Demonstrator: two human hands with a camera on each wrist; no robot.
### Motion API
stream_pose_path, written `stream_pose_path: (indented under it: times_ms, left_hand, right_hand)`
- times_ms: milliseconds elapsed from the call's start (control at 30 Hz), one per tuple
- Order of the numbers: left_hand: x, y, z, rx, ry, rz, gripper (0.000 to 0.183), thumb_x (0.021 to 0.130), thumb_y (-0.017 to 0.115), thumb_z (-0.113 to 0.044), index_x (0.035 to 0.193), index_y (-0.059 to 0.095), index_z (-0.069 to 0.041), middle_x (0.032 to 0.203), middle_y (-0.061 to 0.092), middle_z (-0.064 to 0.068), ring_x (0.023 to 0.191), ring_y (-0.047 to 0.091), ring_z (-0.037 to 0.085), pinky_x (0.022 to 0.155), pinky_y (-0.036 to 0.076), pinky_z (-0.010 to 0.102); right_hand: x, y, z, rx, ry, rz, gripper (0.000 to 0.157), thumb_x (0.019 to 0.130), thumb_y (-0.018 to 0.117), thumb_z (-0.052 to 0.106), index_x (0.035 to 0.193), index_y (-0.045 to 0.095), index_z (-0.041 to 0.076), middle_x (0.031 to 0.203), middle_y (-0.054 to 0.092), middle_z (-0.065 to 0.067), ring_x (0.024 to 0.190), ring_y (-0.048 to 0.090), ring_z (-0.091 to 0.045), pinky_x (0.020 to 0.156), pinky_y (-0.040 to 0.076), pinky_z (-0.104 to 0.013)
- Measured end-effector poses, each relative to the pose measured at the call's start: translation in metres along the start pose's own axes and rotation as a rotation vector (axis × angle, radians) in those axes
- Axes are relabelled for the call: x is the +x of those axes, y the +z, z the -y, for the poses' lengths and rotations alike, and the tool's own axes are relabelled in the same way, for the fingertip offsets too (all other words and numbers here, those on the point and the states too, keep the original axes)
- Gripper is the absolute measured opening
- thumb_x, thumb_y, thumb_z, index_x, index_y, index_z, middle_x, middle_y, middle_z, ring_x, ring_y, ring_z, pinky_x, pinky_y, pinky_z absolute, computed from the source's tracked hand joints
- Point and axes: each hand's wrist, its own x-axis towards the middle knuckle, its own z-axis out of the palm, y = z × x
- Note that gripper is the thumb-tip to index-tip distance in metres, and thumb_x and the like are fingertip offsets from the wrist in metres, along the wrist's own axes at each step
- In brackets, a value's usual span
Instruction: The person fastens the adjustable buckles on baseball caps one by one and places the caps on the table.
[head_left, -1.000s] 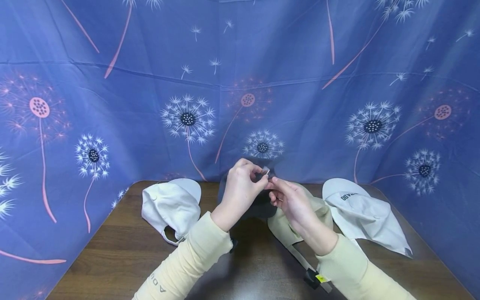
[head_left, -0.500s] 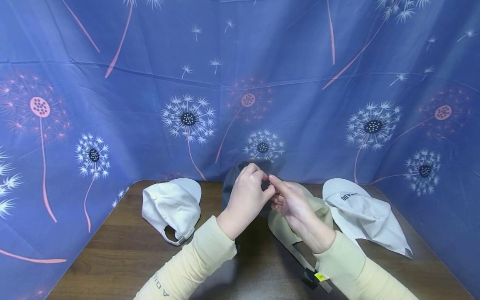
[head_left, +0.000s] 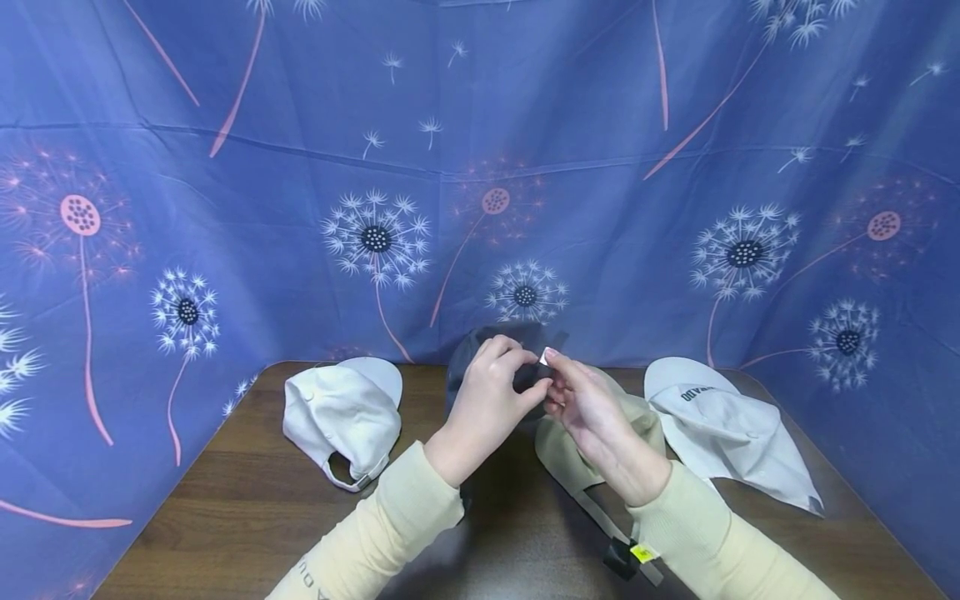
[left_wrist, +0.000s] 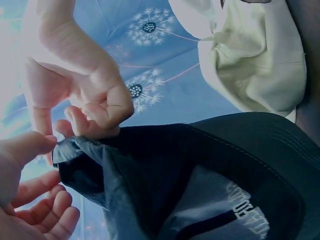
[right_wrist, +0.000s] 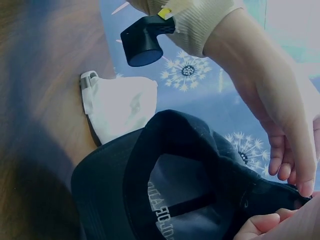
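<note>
Both hands hold up a dark baseball cap, its hollow side and reversed lettering showing in the wrist views. My left hand pinches the narrow back band near its end, thumb and index finger apart across it. From the right, my right hand grips the same band, its lower fingers curled. A small white piece pokes out at the right thumb. In the head view, the left hand covers much of the cap. Behind the right hand, a beige cap lies on the table.
One white cap sits on the left of the wooden table, its back strap facing near. Another white cap with dark lettering lies at the right. A blue dandelion-print cloth hangs behind. Black wrist camera hangs below the right sleeve.
The white piece, hidden by the fingers half a second ago, shows again at the right thumb. My left thumb and index finger have spread apart; the dark cap sits slightly lower than a second ago.
</note>
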Motion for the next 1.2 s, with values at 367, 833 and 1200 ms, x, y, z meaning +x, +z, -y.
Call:
stream_pose_path:
  times_ms: [367, 833, 1200]
  left_hand:
    - [-0.017, -0.013, 0.011, -0.129, -0.06, -0.023, 0.014, 0.075, 0.07, -0.017, 0.086, 0.068, -0.009, 0.082, 0.057, -0.002, 0.073, 0.054, 0.008, 0.065, 0.046, 0.017]
    - [-0.043, -0.048, 0.035, -0.407, -0.429, 0.162, 0.007, 0.081, 0.065, -0.018, 0.08, 0.069, -0.013, 0.067, 0.064, -0.006, 0.057, 0.057, 0.004, 0.053, 0.047, 0.02]
    - [-0.085, -0.036, 0.074, -0.994, -0.955, 0.436, 0.03, 0.087, 0.054, -0.015, 0.094, 0.055, 0.015, 0.068, 0.059, 0.004, 0.056, 0.054, 0.01, 0.053, 0.048, 0.023]
  right_hand:
    - [0.001, -0.003, 0.003, 0.052, 0.028, 0.022, 0.028, 0.09, 0.051, 0.019, 0.063, 0.049, 0.015, 0.052, 0.03, 0.007, 0.049, 0.026, -0.009, 0.05, 0.024, -0.022]
    - [0.002, -0.011, 0.01, 0.084, 0.119, 0.066, 0.016, 0.089, 0.053, 0.026, 0.076, 0.054, 0.018, 0.058, 0.031, 0.006, 0.051, 0.026, -0.009, 0.053, 0.027, -0.022]
    - [0.002, -0.017, 0.013, 0.087, 0.146, 0.059, 0.015, 0.088, 0.055, 0.027, 0.076, 0.054, 0.018, 0.059, 0.034, 0.007, 0.051, 0.027, -0.009, 0.053, 0.027, -0.021]
